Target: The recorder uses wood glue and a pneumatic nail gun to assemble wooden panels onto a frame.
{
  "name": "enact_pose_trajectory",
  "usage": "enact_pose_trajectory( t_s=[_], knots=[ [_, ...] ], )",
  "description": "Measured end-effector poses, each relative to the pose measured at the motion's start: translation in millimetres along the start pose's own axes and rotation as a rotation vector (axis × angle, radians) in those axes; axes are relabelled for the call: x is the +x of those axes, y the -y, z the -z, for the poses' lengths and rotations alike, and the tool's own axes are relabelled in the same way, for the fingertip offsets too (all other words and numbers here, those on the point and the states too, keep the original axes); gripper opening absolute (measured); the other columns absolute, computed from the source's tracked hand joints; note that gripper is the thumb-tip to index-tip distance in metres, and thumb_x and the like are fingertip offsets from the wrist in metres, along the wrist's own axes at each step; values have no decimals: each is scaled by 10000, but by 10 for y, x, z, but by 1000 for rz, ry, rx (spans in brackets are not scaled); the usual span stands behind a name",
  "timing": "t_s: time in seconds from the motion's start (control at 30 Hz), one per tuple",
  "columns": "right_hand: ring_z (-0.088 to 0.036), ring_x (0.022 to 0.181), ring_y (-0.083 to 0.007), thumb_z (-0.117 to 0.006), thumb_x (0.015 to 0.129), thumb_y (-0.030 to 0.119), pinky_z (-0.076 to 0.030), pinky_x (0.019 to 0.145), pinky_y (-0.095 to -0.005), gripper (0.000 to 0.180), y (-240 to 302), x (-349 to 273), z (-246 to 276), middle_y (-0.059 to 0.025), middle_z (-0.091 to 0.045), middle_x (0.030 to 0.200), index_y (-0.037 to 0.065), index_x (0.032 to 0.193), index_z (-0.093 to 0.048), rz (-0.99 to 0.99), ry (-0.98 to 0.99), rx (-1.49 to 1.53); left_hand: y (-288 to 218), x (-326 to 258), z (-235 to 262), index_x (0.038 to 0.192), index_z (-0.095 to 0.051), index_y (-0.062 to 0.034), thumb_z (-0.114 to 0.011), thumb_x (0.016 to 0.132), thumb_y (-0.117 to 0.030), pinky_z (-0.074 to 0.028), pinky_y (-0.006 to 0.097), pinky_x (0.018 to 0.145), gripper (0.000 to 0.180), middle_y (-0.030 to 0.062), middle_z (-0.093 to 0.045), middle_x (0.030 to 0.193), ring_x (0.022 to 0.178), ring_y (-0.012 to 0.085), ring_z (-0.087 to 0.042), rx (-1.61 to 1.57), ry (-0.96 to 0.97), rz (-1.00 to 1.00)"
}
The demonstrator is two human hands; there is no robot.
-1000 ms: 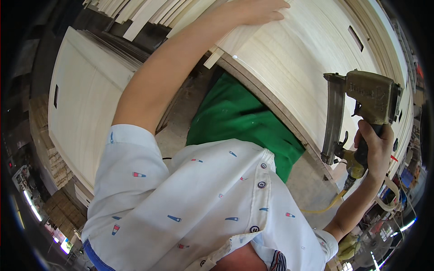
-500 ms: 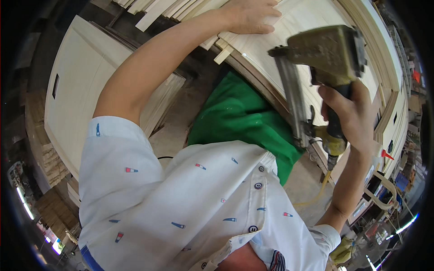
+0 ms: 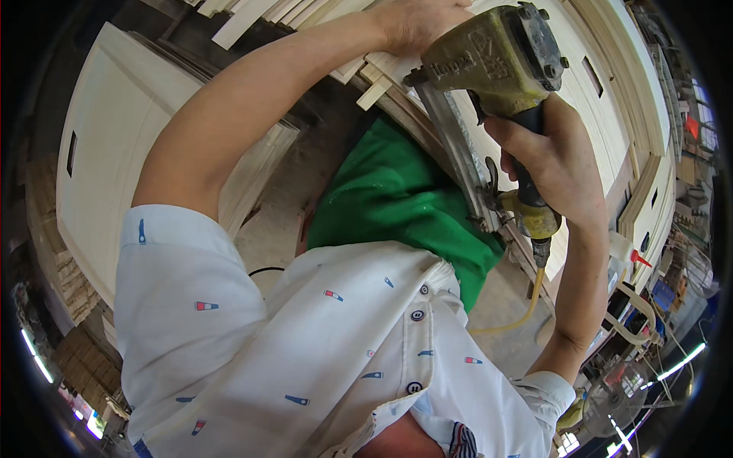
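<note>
In the head view, the right hand (image 3: 557, 164) has its grip wrapped round the handle of a nail gun (image 3: 481, 65) over the worktop's (image 3: 424, 130) near edge, its nose and body axis pointing left, its magazine slanting down rightward. The gun blocks part of the left hand (image 3: 416, 27), which lies at the pale panel (image 3: 469, 122), its grip cannot be told. A wood strip (image 3: 374, 93) juts from that edge; a yellow hose (image 3: 533, 301) trails below.
</note>
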State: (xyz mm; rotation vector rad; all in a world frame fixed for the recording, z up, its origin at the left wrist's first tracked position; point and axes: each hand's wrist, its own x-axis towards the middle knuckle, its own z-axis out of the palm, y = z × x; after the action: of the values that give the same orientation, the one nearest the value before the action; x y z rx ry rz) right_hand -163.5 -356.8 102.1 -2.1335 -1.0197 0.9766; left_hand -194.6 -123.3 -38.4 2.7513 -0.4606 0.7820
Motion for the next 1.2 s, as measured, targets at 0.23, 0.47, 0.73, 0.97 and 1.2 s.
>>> enact_pose_trajectory(
  t_s=[0.23,0.47,0.73,0.97,1.2],
  knots=[
    [-626,705,-377,-621,776,144,-479,665,-406,309,-71,-56,5,-230,-600,710,-77,980,-551,226,-115,-179,25,51,-69,1150,-587,-19,-535,859,-313,-358,468,988,417,193,-610,1123,1117,365,-517,-133,-199,-38],
    [-583,577,-86,-675,815,143,-480,525,-266,261,-123,-287,494,-47,-601,682,-55,962,-590,-198,-156,82,-67,-111,-40,1338,-474,-25,-614,870,-275,-289,447,1102,549,183,-445,1395,1298,381,-370,-71,109,264],
    [-588,500,-127,-643,814,200,-482,477,-273,259,-521,172,1313,-74,-605,634,-44,891,-607,-139,-432,71,406,257,-105,1366,-449,-19,-641,859,-327,-269,448,1113,623,212,-417,1404,1318,361,-354,-10,30,446],
    [-605,562,-114,-638,814,242,-504,504,-261,298,-565,1250,1847,-79,-621,709,-33,926,-627,51,-461,15,452,434,-269,1368,-470,-41,-668,811,-347,-258,434,1107,665,181,-453,1389,1312,332,-371,-101,4,597],
    [-587,557,-160,-625,803,123,-497,507,-305,201,-250,1889,1934,-93,-635,709,-41,914,-661,-57,-457,0,467,391,-289,1370,-484,-77,-661,808,-359,-264,435,1089,654,147,-456,1392,1300,312,-385,-71,20,609]
  ],
)
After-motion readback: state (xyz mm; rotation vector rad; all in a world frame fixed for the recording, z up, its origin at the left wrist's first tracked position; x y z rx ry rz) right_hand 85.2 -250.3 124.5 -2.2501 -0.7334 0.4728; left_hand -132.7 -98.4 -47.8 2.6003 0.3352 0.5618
